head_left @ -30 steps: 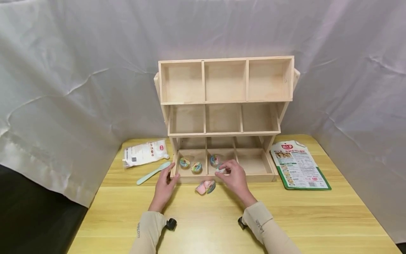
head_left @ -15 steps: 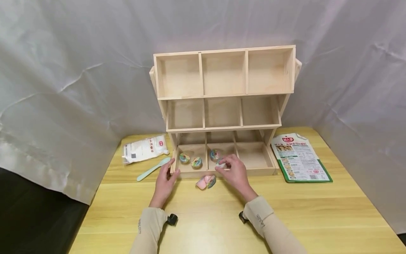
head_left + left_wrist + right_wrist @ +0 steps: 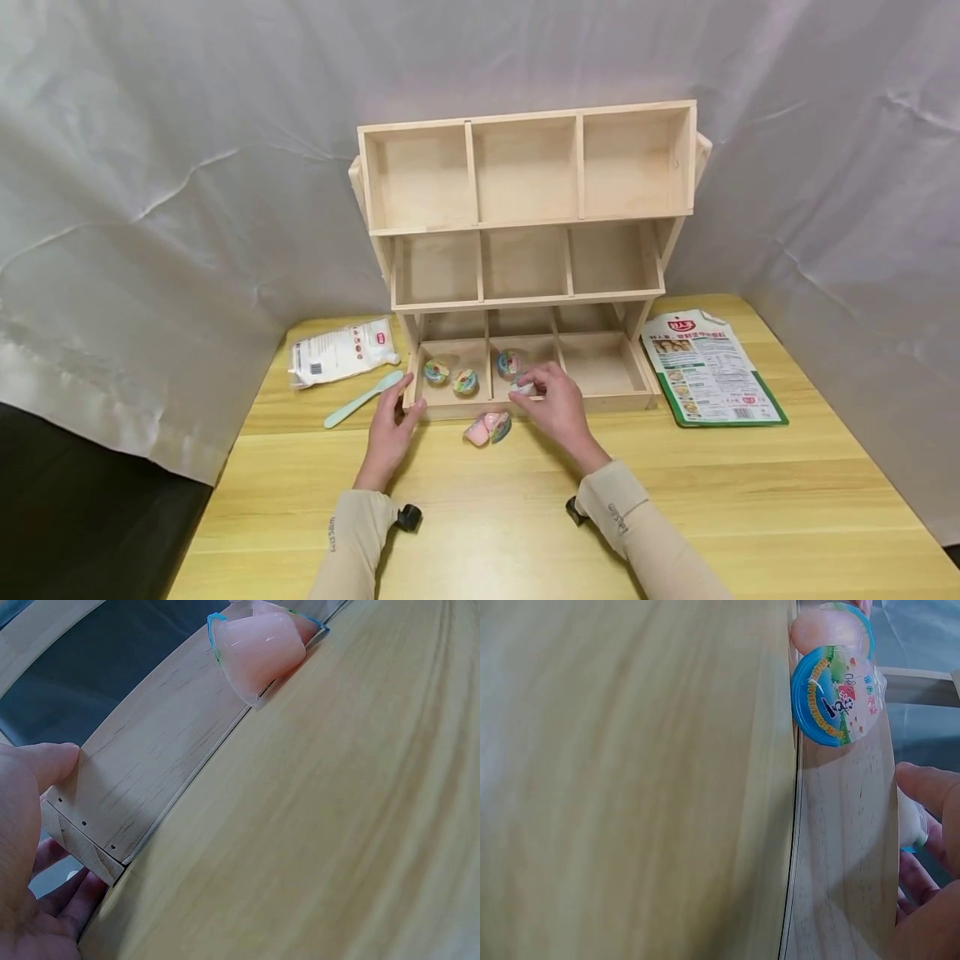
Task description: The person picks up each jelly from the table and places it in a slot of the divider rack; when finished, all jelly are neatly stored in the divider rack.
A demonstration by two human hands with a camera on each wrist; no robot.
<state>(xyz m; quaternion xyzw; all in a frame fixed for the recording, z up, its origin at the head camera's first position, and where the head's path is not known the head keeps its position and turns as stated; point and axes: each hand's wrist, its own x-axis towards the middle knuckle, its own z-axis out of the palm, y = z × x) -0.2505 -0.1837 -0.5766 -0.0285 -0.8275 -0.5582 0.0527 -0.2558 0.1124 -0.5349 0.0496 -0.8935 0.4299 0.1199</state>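
Note:
Gripping the front left corner of the wooden rack's (image 3: 457, 411) bottom tier is the left hand (image 3: 390, 433), thumb on the front board (image 3: 157, 742) in the left wrist view. The right hand (image 3: 557, 412) pinches a small whitish jelly cup (image 3: 522, 388) inside the bottom middle compartment; the right wrist view shows this cup (image 3: 910, 823) partly hidden behind the fingers and board. Another cup (image 3: 508, 362) lies behind it. Two cups (image 3: 437, 372) (image 3: 465, 382) sit in the bottom left compartment. Pink cups (image 3: 477, 431) with printed lids (image 3: 840, 697) lie on the table against the front board.
The rack's middle (image 3: 525, 298) and top (image 3: 525, 223) tiers rise behind. Left of the rack are a white packet (image 3: 341, 353) and a pale green spatula (image 3: 362, 401). A green-edged pouch (image 3: 712, 371) lies at the right on the wooden table (image 3: 757, 500).
The head view has tilted, so the rack appears higher in the picture. Both hands keep nearly the same places at the rack, the right one still pinching its cup.

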